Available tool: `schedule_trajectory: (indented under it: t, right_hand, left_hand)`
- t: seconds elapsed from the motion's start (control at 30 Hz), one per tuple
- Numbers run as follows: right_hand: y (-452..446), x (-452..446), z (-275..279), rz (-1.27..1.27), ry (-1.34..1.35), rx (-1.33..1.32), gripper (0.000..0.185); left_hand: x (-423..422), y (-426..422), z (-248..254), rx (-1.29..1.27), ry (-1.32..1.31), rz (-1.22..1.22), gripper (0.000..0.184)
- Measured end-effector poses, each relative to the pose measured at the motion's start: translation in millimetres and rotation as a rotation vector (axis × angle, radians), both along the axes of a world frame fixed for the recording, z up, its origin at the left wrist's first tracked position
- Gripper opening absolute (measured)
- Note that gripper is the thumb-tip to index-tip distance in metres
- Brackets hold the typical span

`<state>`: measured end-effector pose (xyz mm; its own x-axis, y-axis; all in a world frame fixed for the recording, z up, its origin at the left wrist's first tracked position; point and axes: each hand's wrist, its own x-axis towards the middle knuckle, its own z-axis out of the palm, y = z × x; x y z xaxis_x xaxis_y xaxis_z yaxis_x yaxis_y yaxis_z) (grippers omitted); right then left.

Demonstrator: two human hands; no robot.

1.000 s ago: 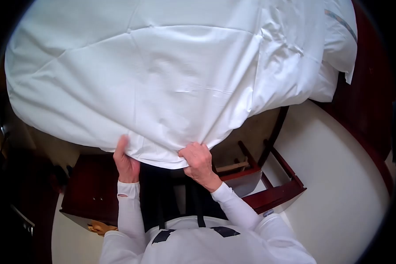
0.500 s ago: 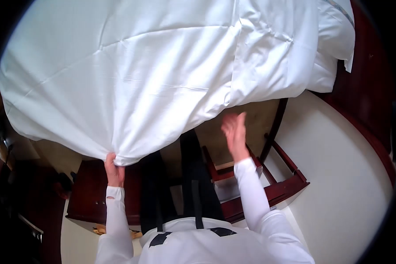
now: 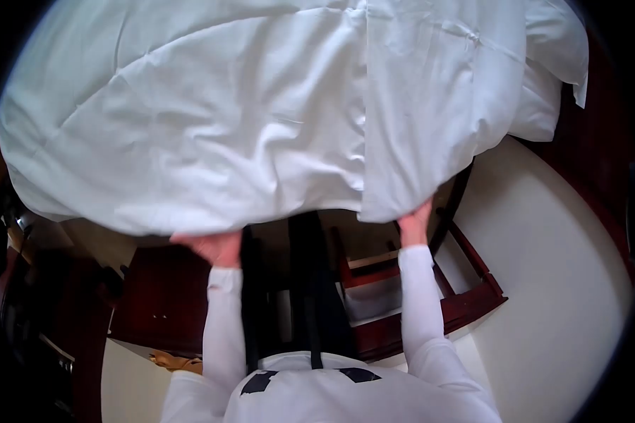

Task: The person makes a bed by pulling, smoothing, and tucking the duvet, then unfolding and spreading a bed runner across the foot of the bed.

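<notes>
White sheet (image 3: 212,134): spread across the upper part of the view, its near edge hanging toward the person's body, rumpled through the middle.
Straight fold (image 3: 365,106): runs down to the near edge, left of the right hand; a useful guide for squareness, I judge.
Ripples: soft, between the hands; light smoothing outward would probably flatten them better than a hard tug.
Left hand (image 3: 220,248): at the near edge, one digit stretched out along the cloth; the rest is partly covered, so I cannot tell whether it grips.
Right hand (image 3: 416,224): at the near edge beyond the fold, fingertips hidden beneath; whether they close on cloth, I cannot tell.
Spacing: hands well apart, the edge bowing away from the body between them; an even pull from both seems best, since a one-sided one could drag slanting creases.
Dark red wooden frame (image 3: 466,307): below the right hand; cloth is best held clear of it.
Dark red cabinet (image 3: 162,292): below the left hand.
</notes>
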<state>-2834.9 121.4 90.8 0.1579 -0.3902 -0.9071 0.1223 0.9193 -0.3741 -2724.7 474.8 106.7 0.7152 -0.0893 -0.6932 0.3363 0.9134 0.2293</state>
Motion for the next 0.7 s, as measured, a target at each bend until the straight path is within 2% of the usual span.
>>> schedule_trajectory:
  t: [0.03, 0.07, 0.1, 0.17, 0.2, 0.23, 0.3, 0.4, 0.43, 0.47, 0.5, 0.57, 0.6, 0.63, 0.67, 0.7]
  right_hand:
    - [-16.4, -31.5, 6.3, 0.128, 0.049, -0.084, 0.048]
    - [-33.0, -48.8, 26.7, 0.185, 0.036, -0.024, 0.046]
    - [-43.4, -48.4, 52.9, 0.394, 0.147, -0.142, 0.046]
    - [-65.5, -42.6, 93.4, 0.522, 0.159, -0.161, 0.045]
    - [-72.1, -26.2, 116.3, 0.687, 0.242, -0.177, 0.046]
    - [-68.9, -2.9, 137.2, 0.751, 0.388, -0.229, 0.04]
    - [-111.0, -14.3, 155.9, 1.008, 0.324, 0.05, 0.027]
    - [-104.8, 28.6, 183.6, 0.859, 0.37, 0.001, 0.02]
    - [-103.0, 43.1, 194.0, 0.7, 0.418, -0.078, 0.014]
    - [-129.3, 39.7, 195.3, 0.632, 0.176, -0.063, 0.011]
    - [-120.7, 65.8, 205.9, 0.42, 0.15, -0.366, 0.011]
    - [-185.1, 76.4, 226.4, 0.587, -0.48, -0.62, 0.033]
    - [-183.0, 121.8, 246.6, 0.756, -0.966, -0.396, 0.045]
    - [-175.0, 149.2, 263.7, 0.64, -1.044, -0.376, 0.05]
    - [-152.4, 167.1, 263.2, 0.522, -1.246, 0.035, 0.055]
    - [-151.8, 174.3, 250.2, 0.66, -1.198, -0.338, 0.052]
  left_hand:
    - [5.4, -32.1, -4.8, 0.097, 0.095, -0.043, 0.099]
    - [-2.0, -45.4, -18.5, 0.091, 0.124, -0.118, 0.094]
    - [-12.7, -58.5, -24.1, 0.103, 0.26, -0.196, 0.085]
    - [-22.1, -90.7, -36.4, -0.068, 0.257, -0.416, 0.06]
    - [-20.3, -108.2, -31.7, -0.076, 0.23, -0.46, 0.051]
    - [-20.9, -121.6, -34.0, -0.038, 0.259, -0.483, 0.047]
    - [-18.2, -131.5, -29.7, 0.062, 0.24, -0.477, 0.046]
    - [-21.2, -125.3, -27.1, 0.194, 0.218, -0.497, 0.046]
    - [-21.8, -122.0, -26.5, 0.195, 0.212, -0.495, 0.046]
    - [-21.8, -118.0, -26.8, 0.218, 0.207, -0.517, 0.046]
    - [-22.7, -115.5, -27.2, 0.241, 0.203, -0.539, 0.045]
    - [-23.0, -113.4, -22.9, 0.241, 0.208, -0.556, 0.044]
    - [-23.8, -113.1, -22.3, 0.236, 0.197, -0.546, 0.044]
    - [-22.5, -114.3, -22.2, 0.229, 0.18, -0.533, 0.044]
    - [-20.8, -115.3, -17.4, 0.214, 0.186, -0.532, 0.044]
    - [-20.2, -116.2, -14.8, 0.21, 0.182, -0.531, 0.044]
